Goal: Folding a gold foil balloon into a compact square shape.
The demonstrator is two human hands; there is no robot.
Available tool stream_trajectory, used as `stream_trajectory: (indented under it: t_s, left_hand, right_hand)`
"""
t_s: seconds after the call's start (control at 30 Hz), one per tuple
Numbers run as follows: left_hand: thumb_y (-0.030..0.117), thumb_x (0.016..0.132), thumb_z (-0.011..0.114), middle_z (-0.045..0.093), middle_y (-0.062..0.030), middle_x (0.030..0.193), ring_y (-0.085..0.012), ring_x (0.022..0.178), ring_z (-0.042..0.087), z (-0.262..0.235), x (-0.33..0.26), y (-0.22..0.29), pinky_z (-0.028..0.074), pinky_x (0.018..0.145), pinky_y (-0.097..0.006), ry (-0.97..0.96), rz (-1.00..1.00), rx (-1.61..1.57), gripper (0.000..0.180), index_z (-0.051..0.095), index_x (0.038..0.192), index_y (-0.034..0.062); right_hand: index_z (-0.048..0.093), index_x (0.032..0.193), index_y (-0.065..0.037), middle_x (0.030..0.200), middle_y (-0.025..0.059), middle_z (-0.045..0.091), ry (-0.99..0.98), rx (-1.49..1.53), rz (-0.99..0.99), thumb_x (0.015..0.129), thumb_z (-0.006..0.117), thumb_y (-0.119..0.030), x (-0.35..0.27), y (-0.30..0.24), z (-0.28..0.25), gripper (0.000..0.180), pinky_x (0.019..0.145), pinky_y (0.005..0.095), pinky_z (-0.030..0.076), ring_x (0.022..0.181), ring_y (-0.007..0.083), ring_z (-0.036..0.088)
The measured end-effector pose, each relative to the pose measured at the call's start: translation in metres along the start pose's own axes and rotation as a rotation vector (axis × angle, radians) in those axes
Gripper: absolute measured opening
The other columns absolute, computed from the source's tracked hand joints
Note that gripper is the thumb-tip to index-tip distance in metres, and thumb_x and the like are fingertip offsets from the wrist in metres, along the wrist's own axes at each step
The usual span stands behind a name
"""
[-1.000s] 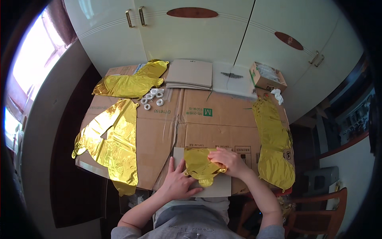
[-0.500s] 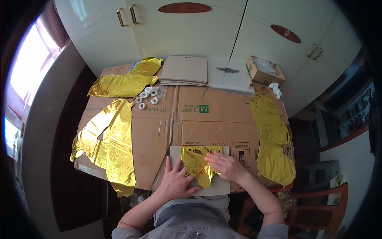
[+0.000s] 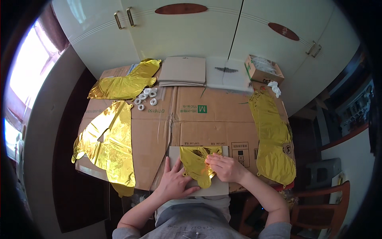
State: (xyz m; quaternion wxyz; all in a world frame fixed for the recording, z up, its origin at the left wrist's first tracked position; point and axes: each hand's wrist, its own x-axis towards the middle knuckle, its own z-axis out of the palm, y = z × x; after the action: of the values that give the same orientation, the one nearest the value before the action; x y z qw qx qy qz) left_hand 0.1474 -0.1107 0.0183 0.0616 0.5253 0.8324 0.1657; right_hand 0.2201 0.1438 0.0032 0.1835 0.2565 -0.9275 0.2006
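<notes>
A folded gold foil balloon [image 3: 193, 163] lies on a grey card [image 3: 207, 191] at the table's near edge. Its upper edge runs along the top of the card, and a rounded tip points toward me. My left hand [image 3: 175, 181] rests on the card with its fingers spread, the fingertips at the foil's left edge. On the foil's right part, my right hand [image 3: 227, 167] is closed, its bent fingers pressed together on the creased foil. What lies under those fingers is hidden.
Flattened cardboard [image 3: 207, 131] covers the table. Gold foil balloons lie at the left [image 3: 115, 147], back left [image 3: 119, 85] and right [image 3: 274, 139]. Several white ribbon rolls [image 3: 153, 102], stacked grey cards [image 3: 182, 71], clear plastic bags [image 3: 227, 77] and an open box [image 3: 266, 71] stand farther back.
The fingers of my right hand have curled more and shifted slightly right on the foil. The foil's left part lies smoother. My left hand has stayed in place.
</notes>
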Motion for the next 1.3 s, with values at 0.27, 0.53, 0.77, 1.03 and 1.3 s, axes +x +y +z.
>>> stream_trajectory:
  t_s: [0.27, 0.53, 0.77, 1.03, 1.3]
  left_hand:
    - [0.004, 0.072, 0.062, 0.069, -0.0101, 0.109, -0.0248, 0.113, 0.063, -0.05, 0.028, -0.026, 0.034, 0.112, -0.046, 0.105, -0.2, -0.06, 0.023, 0.068, 0.095, 0.0069]
    - [0.024, 0.092, 0.046, 0.042, -0.0203, 0.149, -0.0343, 0.142, 0.035, 0.006, 0.064, -0.015, 0.023, 0.118, -0.05, 0.011, 0.089, 0.02, 0.057, 0.043, 0.142, -0.0042]
    - [0.029, 0.089, 0.049, 0.034, -0.0192, 0.155, -0.036, 0.145, 0.028, 0.011, 0.059, -0.019, 0.021, 0.118, -0.054, -0.041, 0.092, 0.057, 0.066, 0.037, 0.146, -0.0037]
    - [0.025, 0.084, 0.05, 0.035, -0.0191, 0.154, -0.0378, 0.146, 0.027, 0.012, 0.06, -0.019, 0.02, 0.117, -0.056, -0.019, 0.083, 0.006, 0.07, 0.035, 0.147, -0.0013]
    - [0.031, 0.085, 0.048, 0.033, -0.0213, 0.154, -0.0363, 0.147, 0.026, 0.011, 0.057, -0.022, 0.018, 0.119, -0.053, -0.045, 0.065, 0.039, 0.073, 0.032, 0.148, -0.0034]
  right_hand:
    - [0.066, 0.095, -0.002, 0.111, 0.0097, 0.068, -0.034, -0.005, -0.008, 0.072, 0.068, -0.007, -0.003, 0.003, 0.001, 0.023, 0.101, 0.0368, 0.052, 0.109, 0.0247, 0.066]
    - [0.066, 0.093, -0.003, 0.114, 0.0103, 0.068, -0.085, 0.005, 0.008, 0.071, 0.072, -0.012, -0.005, 0.004, 0.003, 0.025, 0.101, 0.0372, 0.051, 0.112, 0.0249, 0.064]
    - [0.066, 0.105, 0.0, 0.116, 0.0139, 0.067, -0.123, 0.102, 0.033, 0.084, 0.068, -0.023, 0.007, -0.004, -0.019, 0.031, 0.101, 0.0406, 0.05, 0.113, 0.0278, 0.063]
    - [0.057, 0.125, 0.007, 0.132, 0.0224, 0.057, -0.04, -0.28, 0.318, 0.091, 0.06, -0.022, 0.025, -0.012, 0.016, 0.044, 0.112, 0.0452, 0.038, 0.129, 0.0331, 0.052]
    - [0.053, 0.132, 0.008, 0.136, 0.0265, 0.053, -0.075, -0.333, 0.38, 0.09, 0.062, -0.027, 0.019, -0.023, 0.028, 0.056, 0.114, 0.0474, 0.033, 0.131, 0.0385, 0.049]
